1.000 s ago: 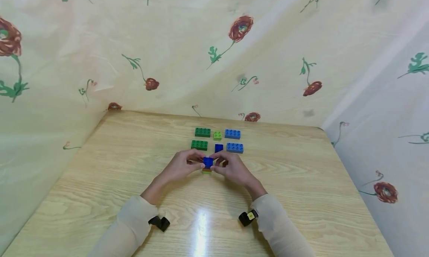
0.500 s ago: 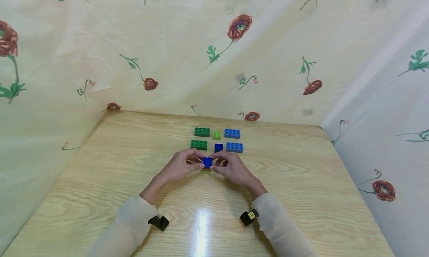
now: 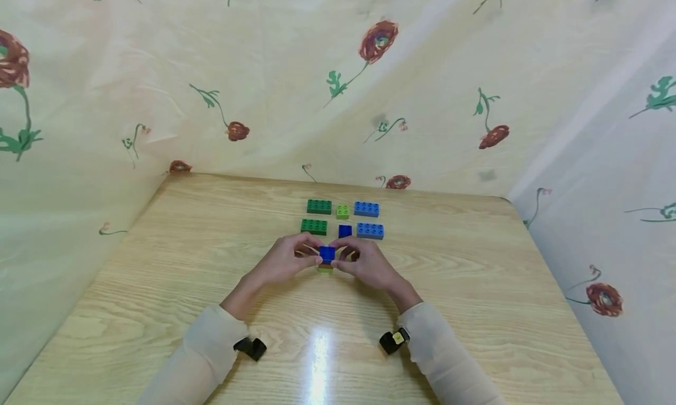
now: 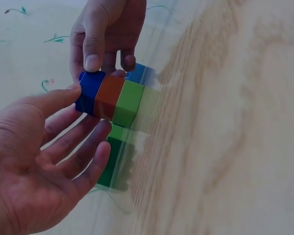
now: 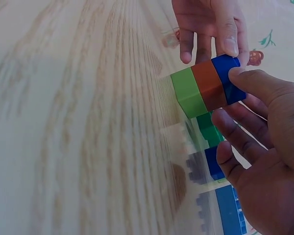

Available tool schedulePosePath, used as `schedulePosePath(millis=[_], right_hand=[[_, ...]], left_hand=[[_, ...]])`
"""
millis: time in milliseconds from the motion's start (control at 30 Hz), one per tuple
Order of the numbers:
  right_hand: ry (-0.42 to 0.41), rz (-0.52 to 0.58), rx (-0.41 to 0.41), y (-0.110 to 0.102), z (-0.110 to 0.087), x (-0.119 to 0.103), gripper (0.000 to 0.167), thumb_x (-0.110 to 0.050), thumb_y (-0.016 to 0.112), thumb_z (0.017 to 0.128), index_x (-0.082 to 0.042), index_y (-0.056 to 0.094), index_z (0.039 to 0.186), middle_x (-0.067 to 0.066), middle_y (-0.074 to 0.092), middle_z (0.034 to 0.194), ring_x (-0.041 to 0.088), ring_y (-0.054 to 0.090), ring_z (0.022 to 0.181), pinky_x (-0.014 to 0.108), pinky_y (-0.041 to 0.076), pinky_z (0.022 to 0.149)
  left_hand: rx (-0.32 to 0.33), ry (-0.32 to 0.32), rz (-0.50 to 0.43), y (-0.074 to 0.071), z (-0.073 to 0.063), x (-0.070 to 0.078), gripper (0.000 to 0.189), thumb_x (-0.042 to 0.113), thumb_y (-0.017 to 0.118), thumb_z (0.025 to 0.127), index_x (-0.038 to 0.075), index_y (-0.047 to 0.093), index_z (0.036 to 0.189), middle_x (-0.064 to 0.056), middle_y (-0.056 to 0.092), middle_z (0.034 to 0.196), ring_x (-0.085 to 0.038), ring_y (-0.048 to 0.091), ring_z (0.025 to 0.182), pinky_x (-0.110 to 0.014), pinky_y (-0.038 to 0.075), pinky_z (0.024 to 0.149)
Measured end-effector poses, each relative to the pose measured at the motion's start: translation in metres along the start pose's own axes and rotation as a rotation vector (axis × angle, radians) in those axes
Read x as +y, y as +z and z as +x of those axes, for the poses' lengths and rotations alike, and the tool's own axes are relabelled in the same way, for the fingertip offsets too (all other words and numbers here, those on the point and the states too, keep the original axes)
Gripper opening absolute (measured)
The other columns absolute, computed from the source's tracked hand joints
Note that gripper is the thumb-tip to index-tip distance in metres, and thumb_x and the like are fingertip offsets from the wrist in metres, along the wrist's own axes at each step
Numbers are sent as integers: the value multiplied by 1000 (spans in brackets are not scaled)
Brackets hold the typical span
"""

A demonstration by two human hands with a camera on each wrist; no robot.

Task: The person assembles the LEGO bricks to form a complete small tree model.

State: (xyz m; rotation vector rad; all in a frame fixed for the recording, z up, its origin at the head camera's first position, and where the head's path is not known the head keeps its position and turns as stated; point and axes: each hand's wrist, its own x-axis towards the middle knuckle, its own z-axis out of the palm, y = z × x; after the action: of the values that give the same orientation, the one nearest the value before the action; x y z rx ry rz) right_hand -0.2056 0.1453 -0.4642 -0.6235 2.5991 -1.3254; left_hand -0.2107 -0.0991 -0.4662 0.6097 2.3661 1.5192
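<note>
A small stack of bricks stands on the wooden table between the two hands. Its bottom is a light green brick, its middle an orange-red brick, its top a dark blue brick. The left hand pinches the blue brick from the left side with thumb and fingertips. From the opposite side the right hand pinches the same brick, its thumb on the near face in the right wrist view. Part of the stack's far side is hidden by fingers.
Behind the stack lie two dark green bricks, a light green brick, a dark blue brick and two lighter blue bricks. A flowered cloth hangs along the table's back and sides.
Both hands keep their hold on the blue brick, and the stack stays in place. Only the head view shifts slightly.
</note>
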Motion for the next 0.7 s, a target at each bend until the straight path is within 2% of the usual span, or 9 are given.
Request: schedulePosePath(millis=[167,300,467,700], right_hand=[[-22,-6,4,1,1,0,30,-20,76,95,-17,72,124,1,72,110,15,65,93,28,54,80],[-43,-13,2,2,2,1,30,-21,77,94,-18,72,124,0,72,111,13,66,93,26,54,79],[-47,-4,0,2,1,0,30,-20,77,94,-17,72,124,2,72,113,13,66,93,27,54,79],[-32,-7,-1,1,0,1,30,-21,76,95,-16,72,124,3,72,111,13,66,93,27,53,79]], left_hand=[[-27,-2,39,-7,3,0,29,25,71,99,17,68,127,-4,69,128,-23,70,116,-40,59,96],[-25,5,45,-16,7,1,33,27,70,100,13,68,130,-5,69,129,-23,69,116,-44,58,98],[37,24,69,-25,16,5,34,24,69,100,7,68,130,-10,71,128,-25,66,117,-48,54,103],[119,3,139,-31,36,1,34,25,71,98,9,70,128,-8,71,130,-29,62,128,-51,50,108]])
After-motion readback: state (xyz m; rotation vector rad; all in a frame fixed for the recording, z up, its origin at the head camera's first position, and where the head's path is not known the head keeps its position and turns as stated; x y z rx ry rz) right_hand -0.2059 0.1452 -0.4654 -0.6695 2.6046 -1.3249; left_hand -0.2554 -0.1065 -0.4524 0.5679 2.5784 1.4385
